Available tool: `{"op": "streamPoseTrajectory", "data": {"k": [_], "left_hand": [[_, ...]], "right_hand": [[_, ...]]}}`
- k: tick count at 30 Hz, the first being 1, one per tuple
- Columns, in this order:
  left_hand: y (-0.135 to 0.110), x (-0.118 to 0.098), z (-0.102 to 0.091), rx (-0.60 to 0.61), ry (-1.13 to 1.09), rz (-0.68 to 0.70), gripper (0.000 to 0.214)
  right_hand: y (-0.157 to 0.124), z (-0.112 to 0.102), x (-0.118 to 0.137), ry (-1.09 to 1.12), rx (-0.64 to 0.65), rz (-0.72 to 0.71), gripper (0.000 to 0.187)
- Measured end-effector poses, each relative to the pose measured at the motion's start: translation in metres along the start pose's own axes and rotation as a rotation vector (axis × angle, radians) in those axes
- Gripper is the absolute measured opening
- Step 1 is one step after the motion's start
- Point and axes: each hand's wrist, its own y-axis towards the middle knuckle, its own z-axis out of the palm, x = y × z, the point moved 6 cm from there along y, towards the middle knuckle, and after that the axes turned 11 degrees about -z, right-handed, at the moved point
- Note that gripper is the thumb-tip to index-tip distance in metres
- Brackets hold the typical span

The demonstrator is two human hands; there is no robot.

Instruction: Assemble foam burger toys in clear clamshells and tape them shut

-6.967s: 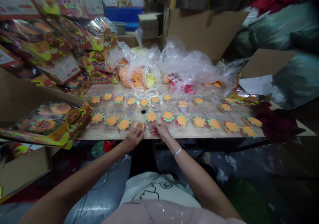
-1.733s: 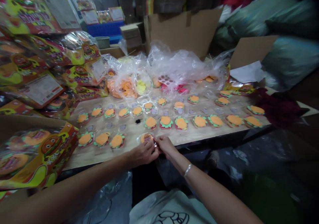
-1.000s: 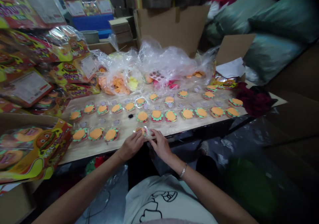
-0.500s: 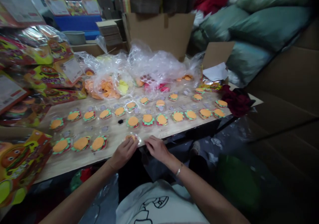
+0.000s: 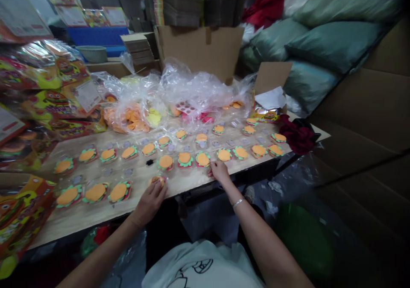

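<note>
Rows of small burger-shaped toys with orange tops and green and red frills lie on a wooden table (image 5: pixel 179 187). My left hand (image 5: pixel 150 200) rests on one burger toy in clear wrap (image 5: pixel 156 180) near the front edge, fingers curled over it. My right hand (image 5: pixel 219 171) has reached right, its fingertips at the burger toy (image 5: pixel 202 159) in the middle row; the fingers look bent, and whether they grip it is unclear.
Clear plastic bags (image 5: pixel 195 87) with orange and yellow pieces lie at the table's back. Yellow burger-printed packages (image 5: pixel 60 100) pile up at left. Cardboard boxes (image 5: pixel 198 48) stand behind, a dark red cloth (image 5: pixel 297 134) at the right end, green sacks (image 5: pixel 323 44) beyond.
My right hand has left the wrapped toy and moved right and forward to the middle row. My left hand stays on the wrapped toy. The view has swung rightward.
</note>
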Motion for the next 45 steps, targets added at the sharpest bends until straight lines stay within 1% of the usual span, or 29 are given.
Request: {"op": "streamPoseTrajectory", "data": {"k": [3, 6, 10, 12, 15, 19, 22, 26, 29, 35, 40, 43, 45], "left_hand": [[0.001, -0.002, 0.0, 0.069, 0.024, 0.058, 0.035], [0.002, 0.002, 0.0, 0.139, 0.019, 0.098, 0.041], [0.004, 0.0, -0.002, 0.098, 0.053, 0.19, 0.033], [0.006, -0.004, -0.001, 0.08, 0.079, 0.207, 0.028], [0.011, -0.008, 0.004, 0.098, 0.092, 0.154, 0.026], [0.018, -0.01, 0.015, 0.217, 0.107, 0.085, 0.027], [0.024, -0.01, 0.017, 0.249, 0.13, 0.065, 0.026], [0.03, -0.012, 0.015, 0.251, 0.166, 0.045, 0.025], [0.032, -0.017, 0.015, 0.254, 0.188, 0.022, 0.028], [0.036, -0.022, 0.016, 0.246, 0.189, 0.003, 0.027], [0.045, -0.016, 0.014, 0.225, 0.143, -0.007, 0.021], [0.05, -0.008, 0.008, 0.194, 0.127, -0.071, 0.019], [0.051, -0.006, 0.0, 0.17, 0.133, -0.141, 0.02]], "right_hand": [[-0.006, 0.001, -0.004, 0.033, 0.033, 0.001, 0.031], [-0.011, 0.0, -0.006, 0.051, 0.053, -0.006, 0.031], [-0.012, 0.0, -0.006, 0.04, 0.048, -0.015, 0.029], [-0.011, 0.0, -0.005, 0.023, 0.041, -0.022, 0.029], [-0.012, 0.0, -0.003, 0.0, 0.037, -0.038, 0.028], [-0.021, -0.001, -0.002, -0.027, 0.046, -0.059, 0.028], [-0.028, -0.001, -0.003, -0.038, 0.05, -0.072, 0.028], [-0.034, -0.002, -0.002, -0.014, 0.033, -0.1, 0.027], [-0.039, -0.003, -0.003, 0.036, 0.007, -0.108, 0.027], [-0.06, 0.001, -0.018, 0.174, 0.003, -0.099, 0.029], [-0.078, 0.002, -0.027, 0.256, 0.008, -0.141, 0.032], [-0.09, -0.005, -0.022, 0.288, -0.001, -0.182, 0.036], [-0.1, -0.012, -0.014, 0.316, 0.003, -0.222, 0.037]]}}
